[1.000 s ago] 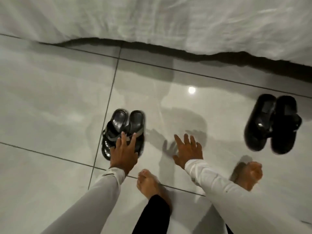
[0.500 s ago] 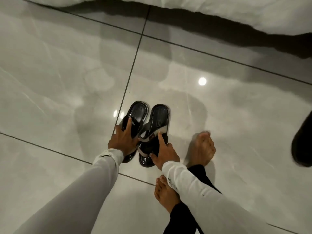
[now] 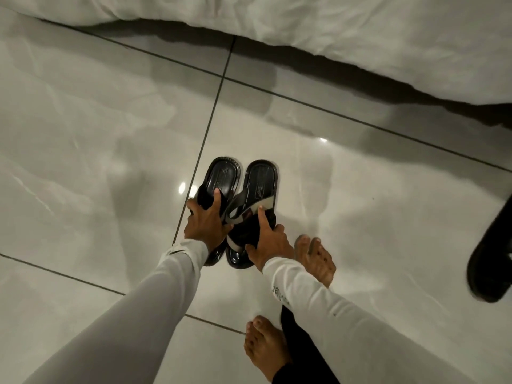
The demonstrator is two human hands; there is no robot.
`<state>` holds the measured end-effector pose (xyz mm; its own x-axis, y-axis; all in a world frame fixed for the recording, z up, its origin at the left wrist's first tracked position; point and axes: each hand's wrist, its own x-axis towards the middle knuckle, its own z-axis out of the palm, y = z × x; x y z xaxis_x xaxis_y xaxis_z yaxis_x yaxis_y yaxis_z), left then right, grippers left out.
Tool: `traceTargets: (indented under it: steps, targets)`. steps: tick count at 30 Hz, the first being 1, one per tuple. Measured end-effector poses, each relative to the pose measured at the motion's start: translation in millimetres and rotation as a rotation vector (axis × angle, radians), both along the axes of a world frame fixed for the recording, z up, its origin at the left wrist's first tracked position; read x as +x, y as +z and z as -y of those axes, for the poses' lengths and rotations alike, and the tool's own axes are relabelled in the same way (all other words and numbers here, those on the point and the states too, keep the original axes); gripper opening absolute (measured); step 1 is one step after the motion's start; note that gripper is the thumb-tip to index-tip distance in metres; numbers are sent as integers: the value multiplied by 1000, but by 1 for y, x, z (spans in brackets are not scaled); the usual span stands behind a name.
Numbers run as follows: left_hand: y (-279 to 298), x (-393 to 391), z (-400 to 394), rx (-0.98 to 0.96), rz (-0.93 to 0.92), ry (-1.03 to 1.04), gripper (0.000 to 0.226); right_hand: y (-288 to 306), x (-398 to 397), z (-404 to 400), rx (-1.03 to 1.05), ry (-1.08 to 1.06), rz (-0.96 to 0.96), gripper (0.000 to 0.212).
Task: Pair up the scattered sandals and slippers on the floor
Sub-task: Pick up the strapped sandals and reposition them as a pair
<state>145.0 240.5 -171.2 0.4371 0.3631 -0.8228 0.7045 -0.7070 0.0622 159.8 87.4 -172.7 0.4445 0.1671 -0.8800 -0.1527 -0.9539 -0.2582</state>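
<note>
Left hand [image 3: 206, 225]: laid over the strap of the left sandal [image 3: 220, 184], fingers spread and curled round it, index finger reaching up onto the footbed; it holds that sandal.
Right hand [image 3: 270, 241]: closed round the strap area of the right sandal [image 3: 259, 189], index finger pointing up along the grey band, thumb low on the inner side; it holds that sandal.
Sandal pair: two black slides with grey-banded straps, side by side and touching along their inner edges, toes pointing away from the person, heels near the wrists; they sit at the corner where the dark grout lines [image 3: 213, 106] cross the floor [image 3: 97, 134].
Contact with the floor: the heel ends look to rest on the tile, but whether the toes are lifted is hard to tell from this angle.
Sleeves: both arms in pale long sleeves [image 3: 155, 295], small print on the right cuff.
Feet: one bare foot [image 3: 315, 259] just right of the right hand, another bare foot [image 3: 266, 347] lower down, beside a dark trouser leg [image 3: 302, 345].
Other footwear: a black slipper [image 3: 490, 261] at the right edge, well apart from the held pair, partly cut off.
Background: white bedding [image 3: 332, 29] hangs along the top, casting a dark shadow on the glossy tile.
</note>
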Motion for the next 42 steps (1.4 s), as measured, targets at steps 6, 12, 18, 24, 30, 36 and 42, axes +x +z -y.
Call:
traceTargets:
  steps: [6, 12, 18, 24, 30, 36, 42]
  targets:
    - [-7, 82, -25, -2, 52, -45, 91, -9, 69, -23, 46, -86, 48, 102]
    - [-9, 128, -41, 0, 23, -88, 94, -10, 106, -37, 65, -135, 60, 102]
    - [-4, 127, -36, 20, 50, -84, 94, -8, 99, -34, 81, -145, 58, 100]
    - [-6, 121, -32, 35, 57, -38, 95, -9, 92, -24, 82, -70, 93, 100]
    - [1, 99, -16, 305, 241, -253, 89, -4, 102, -23, 46, 147, 547, 98]
    - [-9, 98, -31, 142, 78, -7, 83, -15, 126, -28, 92, 401, 402, 99]
    - [-10, 100, -34, 68, 91, 45, 84, -19, 116, -21, 112, 418, 450, 94]
